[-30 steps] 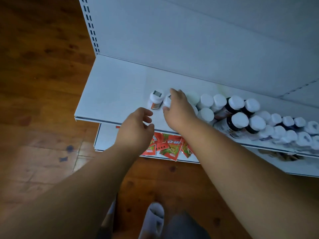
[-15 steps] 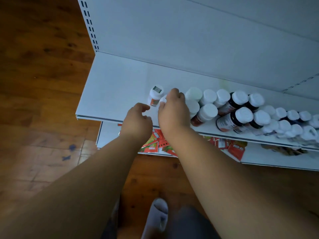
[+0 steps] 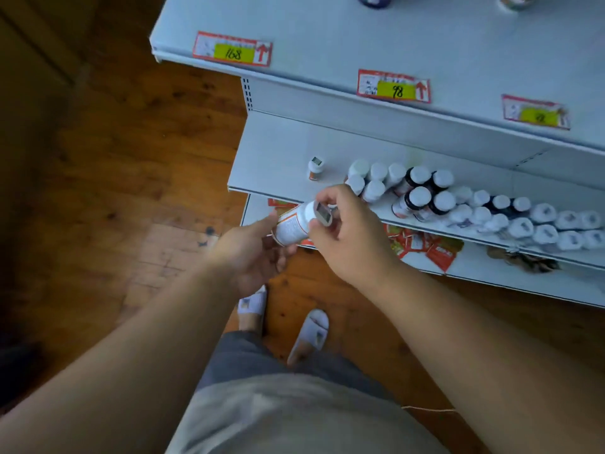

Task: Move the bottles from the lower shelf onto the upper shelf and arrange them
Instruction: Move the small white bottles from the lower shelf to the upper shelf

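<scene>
A white-capped bottle point(image 3: 294, 224) with an orange and white label is tilted in front of the lower shelf point(image 3: 271, 149). My right hand point(image 3: 347, 234) grips its cap end, and my left hand point(image 3: 252, 253) holds its base from below. A small bottle point(image 3: 316, 168) stands alone on the lower shelf. Several white-capped bottles point(image 3: 425, 198) stand in rows to its right. The upper shelf point(image 3: 327, 31) sits above, with price tags along its front edge.
Price tags reading 168 point(image 3: 233, 49) and 98 point(image 3: 394, 86) line the upper shelf's edge. Red packets point(image 3: 422, 245) lie on the bottom shelf. Wooden floor point(image 3: 114, 158) lies to the left. My slippered feet point(image 3: 311, 332) stand below the shelves.
My right hand has lifted a bottle off the lower shelf and pulled it toward me. My left hand has taken hold of its base. The view has pulled back and now shows the upper shelf.
</scene>
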Action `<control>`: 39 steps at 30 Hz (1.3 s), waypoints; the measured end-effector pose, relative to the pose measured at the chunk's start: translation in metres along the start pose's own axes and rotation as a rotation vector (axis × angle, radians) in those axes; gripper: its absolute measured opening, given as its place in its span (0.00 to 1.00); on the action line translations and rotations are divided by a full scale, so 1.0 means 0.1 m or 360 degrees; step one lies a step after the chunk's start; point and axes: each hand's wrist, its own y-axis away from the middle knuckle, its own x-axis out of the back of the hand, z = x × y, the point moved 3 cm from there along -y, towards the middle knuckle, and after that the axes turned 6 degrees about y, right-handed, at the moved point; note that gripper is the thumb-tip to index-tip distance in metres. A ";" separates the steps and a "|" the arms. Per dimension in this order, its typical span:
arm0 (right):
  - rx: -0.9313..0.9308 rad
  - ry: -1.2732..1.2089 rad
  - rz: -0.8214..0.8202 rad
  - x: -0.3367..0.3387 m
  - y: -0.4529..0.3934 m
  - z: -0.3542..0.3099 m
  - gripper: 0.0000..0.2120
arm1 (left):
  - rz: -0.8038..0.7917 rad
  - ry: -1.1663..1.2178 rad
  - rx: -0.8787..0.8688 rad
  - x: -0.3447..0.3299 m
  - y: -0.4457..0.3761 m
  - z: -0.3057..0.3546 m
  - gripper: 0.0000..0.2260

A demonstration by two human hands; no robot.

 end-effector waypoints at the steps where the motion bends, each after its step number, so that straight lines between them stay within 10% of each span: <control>1: 0.0021 -0.0014 0.0025 0.08 0.09 -0.08 0.10 | -0.0066 0.0019 0.0006 -0.03 0.15 0.00 0.12; 19: -0.0047 -0.0439 0.0578 1.06 0.11 -0.99 0.05 | -0.0936 -0.0199 -0.0313 -0.72 1.07 1.01 0.17; 39: -0.0268 -0.0394 0.0592 3.03 -0.67 0.37 0.17 | -0.0602 -0.1224 -0.1176 -3.36 0.51 0.82 0.15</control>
